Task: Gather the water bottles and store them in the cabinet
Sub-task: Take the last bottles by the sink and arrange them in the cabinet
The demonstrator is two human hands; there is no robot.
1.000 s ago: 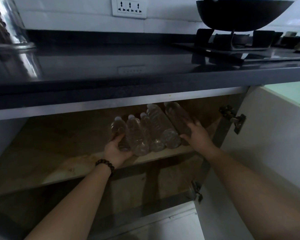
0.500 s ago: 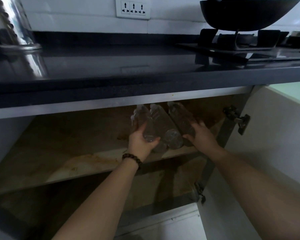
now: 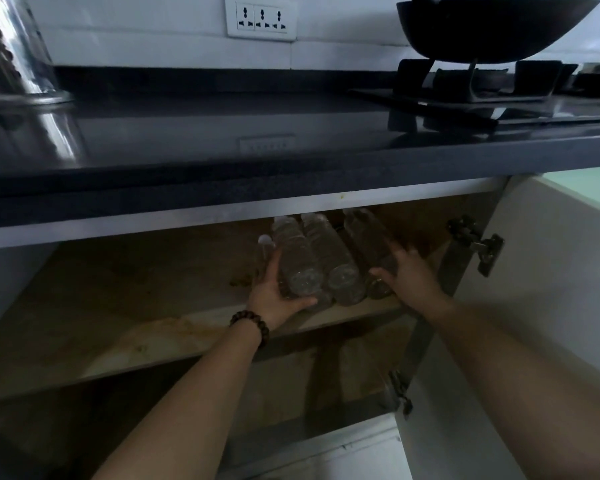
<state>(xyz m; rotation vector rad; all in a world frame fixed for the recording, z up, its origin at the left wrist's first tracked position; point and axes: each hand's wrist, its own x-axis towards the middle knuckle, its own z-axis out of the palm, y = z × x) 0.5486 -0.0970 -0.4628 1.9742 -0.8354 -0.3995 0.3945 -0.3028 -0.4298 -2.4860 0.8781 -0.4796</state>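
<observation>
Several clear water bottles [image 3: 329, 258] lie on their sides in a tight pile on the wooden shelf [image 3: 125, 299] of the open cabinet, caps pointing to the back. My left hand [image 3: 278, 292], with a bead bracelet at the wrist, cups the left side and bottom of the pile, fingers wrapped under the front bottle [image 3: 297, 268]. At the pile's right side my right hand [image 3: 409, 275] presses flat against the rightmost bottle [image 3: 368, 244], fingers spread. One bottle's white cap [image 3: 264, 240] pokes out behind my left hand.
The cabinet door [image 3: 551, 306] stands open on the right, with hinges [image 3: 478, 247] at its inner edge. A dark countertop [image 3: 222, 140] overhangs the shelf; a wok [image 3: 492, 26] sits on the stove, a steel vessel [image 3: 18, 57] at the far left. A lower shelf [image 3: 347, 372] lies beneath.
My left hand has pushed the left bottles rightward and up against the others, so the spread row is now a compact pile. My right hand stayed braced at the right side.
</observation>
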